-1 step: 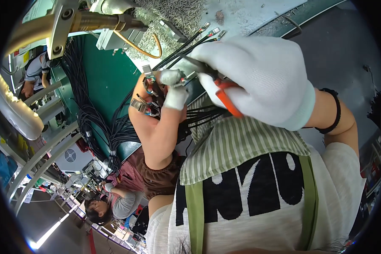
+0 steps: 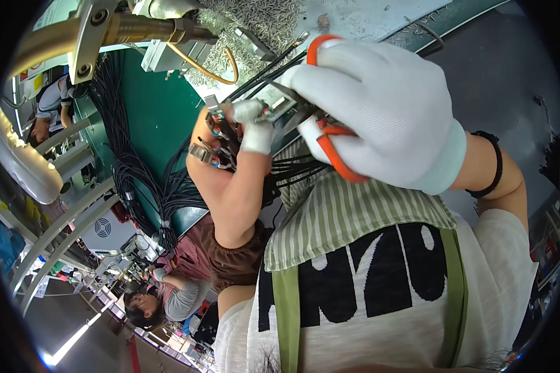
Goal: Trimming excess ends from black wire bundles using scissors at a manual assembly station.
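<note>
My left hand (image 2: 221,180), with white covers on its thumb and a fingertip, is closed around several black cables (image 2: 295,169). Bare metal plugs with small coloured wires stick out between its fingers, among them one metal plug (image 2: 200,153) at the lower left. A white glove covers my right hand (image 2: 386,112), which grips scissors with orange handles (image 2: 342,163). Their dark blades (image 2: 291,119) are spread apart, close to the left fingertips. The small piece pinched between those fingertips is blurred, and I cannot tell whether the blades touch it.
A brass-coloured pipe (image 2: 127,31) on a metal bracket reaches in at the upper left. Small metallic bits (image 2: 261,31) lie heaped on the bench behind my hands. A thick bundle of black cables (image 2: 121,158) runs along the green mat (image 2: 162,115). Other people sit at the left.
The scissors have opened: their blades and orange handles are now spread, with one handle loop showing above the glove. My right fingers have spread with them. My left hand has barely shifted.
</note>
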A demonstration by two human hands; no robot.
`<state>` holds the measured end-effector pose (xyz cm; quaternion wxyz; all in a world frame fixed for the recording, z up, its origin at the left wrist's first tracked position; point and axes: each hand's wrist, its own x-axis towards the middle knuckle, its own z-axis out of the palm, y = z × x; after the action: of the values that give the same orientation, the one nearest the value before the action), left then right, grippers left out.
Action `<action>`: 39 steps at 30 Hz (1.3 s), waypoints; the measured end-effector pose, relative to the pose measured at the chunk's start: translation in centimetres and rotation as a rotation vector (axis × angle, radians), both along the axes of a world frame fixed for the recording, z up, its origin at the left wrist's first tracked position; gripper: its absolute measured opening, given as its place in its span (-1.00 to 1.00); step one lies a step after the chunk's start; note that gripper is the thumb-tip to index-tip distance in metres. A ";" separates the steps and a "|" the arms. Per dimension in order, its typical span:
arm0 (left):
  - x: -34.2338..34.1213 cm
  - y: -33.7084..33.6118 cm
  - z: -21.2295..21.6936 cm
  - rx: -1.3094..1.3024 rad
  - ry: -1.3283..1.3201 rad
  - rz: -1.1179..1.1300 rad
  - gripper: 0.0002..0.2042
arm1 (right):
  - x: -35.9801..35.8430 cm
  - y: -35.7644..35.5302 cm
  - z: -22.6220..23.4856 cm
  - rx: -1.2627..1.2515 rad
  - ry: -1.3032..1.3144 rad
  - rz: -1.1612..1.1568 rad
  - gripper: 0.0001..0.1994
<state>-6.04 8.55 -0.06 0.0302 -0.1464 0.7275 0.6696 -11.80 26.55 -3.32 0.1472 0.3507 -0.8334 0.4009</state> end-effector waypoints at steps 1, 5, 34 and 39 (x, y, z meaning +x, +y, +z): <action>-0.1 0.1 -0.6 -0.131 0.066 0.032 -0.81 | -0.1 0.0 -0.1 0.066 0.072 -0.038 -0.81; -0.2 0.6 -1.0 -0.321 0.136 0.052 -0.79 | 0.4 0.0 -0.6 0.238 0.153 -0.078 -0.83; -0.4 -1.6 -3.9 -0.007 -0.185 0.082 -0.92 | 1.4 -0.2 -5.1 -0.203 -0.409 0.231 -0.87; -3.8 -5.2 -5.4 0.287 -0.129 0.016 -0.84 | -3.3 0.7 -2.5 -0.115 -0.593 0.149 -0.86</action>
<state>-9.80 3.31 -5.46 0.0924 -0.1890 0.6196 0.7562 -15.13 27.23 -5.81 -0.1126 0.2695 -0.7881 0.5419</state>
